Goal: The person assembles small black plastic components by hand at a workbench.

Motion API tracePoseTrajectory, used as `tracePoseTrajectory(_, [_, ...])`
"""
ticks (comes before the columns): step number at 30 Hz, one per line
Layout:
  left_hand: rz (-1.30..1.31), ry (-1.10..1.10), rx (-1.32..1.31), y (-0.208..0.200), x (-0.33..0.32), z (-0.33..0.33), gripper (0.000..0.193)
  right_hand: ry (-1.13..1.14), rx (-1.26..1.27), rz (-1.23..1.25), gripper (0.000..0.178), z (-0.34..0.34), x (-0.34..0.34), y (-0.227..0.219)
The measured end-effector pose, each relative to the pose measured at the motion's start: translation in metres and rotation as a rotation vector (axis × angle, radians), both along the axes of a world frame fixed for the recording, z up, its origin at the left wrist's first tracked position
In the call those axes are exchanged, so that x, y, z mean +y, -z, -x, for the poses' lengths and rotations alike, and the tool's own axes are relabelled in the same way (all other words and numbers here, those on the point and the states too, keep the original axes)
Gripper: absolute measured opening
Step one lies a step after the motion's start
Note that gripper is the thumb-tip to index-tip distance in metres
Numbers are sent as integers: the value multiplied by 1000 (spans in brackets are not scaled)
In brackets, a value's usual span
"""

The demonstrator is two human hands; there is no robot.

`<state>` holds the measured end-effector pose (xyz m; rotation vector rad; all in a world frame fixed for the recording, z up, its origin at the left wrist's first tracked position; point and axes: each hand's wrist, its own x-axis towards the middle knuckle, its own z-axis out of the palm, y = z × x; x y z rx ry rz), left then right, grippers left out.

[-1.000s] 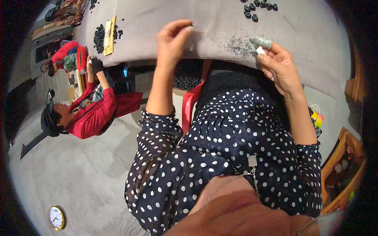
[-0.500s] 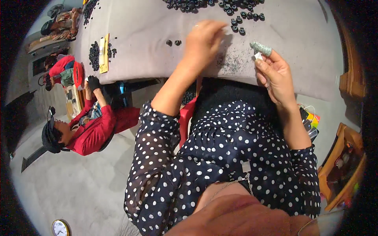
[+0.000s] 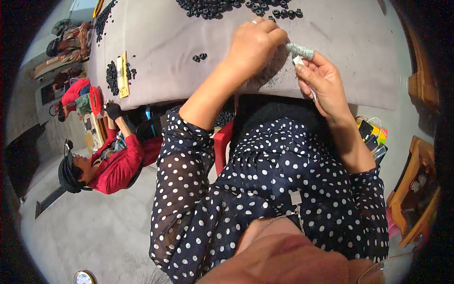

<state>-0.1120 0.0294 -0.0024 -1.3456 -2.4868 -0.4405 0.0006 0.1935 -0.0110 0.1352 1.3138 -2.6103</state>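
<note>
My left hand (image 3: 255,47) is over the grey tablecloth, fingers curled and pressed together, knuckles up. Its fingertips are hidden, so I cannot make out what they hold. Close against them is the wrapped index finger of my right hand (image 3: 324,80), covered in a speckled grey-green wrapping (image 3: 300,50). Between the thumb and index finger of that hand is a small flat white piece (image 3: 297,60). Small round black parts (image 3: 288,13) with ring-like openings lie just beyond my left hand. Two more black parts (image 3: 199,57) sit to its left. Dark crumbs (image 3: 267,80) are scattered beneath my hands.
A big pile of black parts (image 3: 203,7) covers the far side of the table. At the left, a yellow strip (image 3: 123,75) lies beside smaller black bits (image 3: 112,78). A person in red (image 3: 111,168) sits at the left. Wooden furniture (image 3: 416,189) stands at the right.
My left hand has moved from near the loose black parts toward my right hand, and its fingers have come up to the wrapped fingertip. The right hand still grips the white piece.
</note>
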Motion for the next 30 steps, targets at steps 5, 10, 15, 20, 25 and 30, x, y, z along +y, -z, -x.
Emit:
tracePoseTrajectory(5, [-272, -121, -279, 0, -6, -23, 14, 4, 20, -36, 29, -2, -2, -1])
tracePoseTrajectory(10, [-1188, -343, -1717, -19, -27, -63, 19, -120, 49, -91, 32, -8, -8, -13])
tracePoseTrajectory(15, [-1445, -276, -1931, -9, -35, -94, 14, -264, 104, -121, 36, -13, -12, -12])
tracePoseTrajectory(20, [-1500, -304, -1924, -9, -35, -103, 15, -309, 116, -168, 37, -15, -15, -12])
tracePoseTrajectory(25, [-1469, -331, -1887, -9, -37, -107, 17, -369, 134, -166, 38, -16, -12, -14])
tracePoseTrajectory(30, [-1454, -313, -1883, -9, -39, -106, 20, -378, 120, -144, 38, -15, -12, -10])
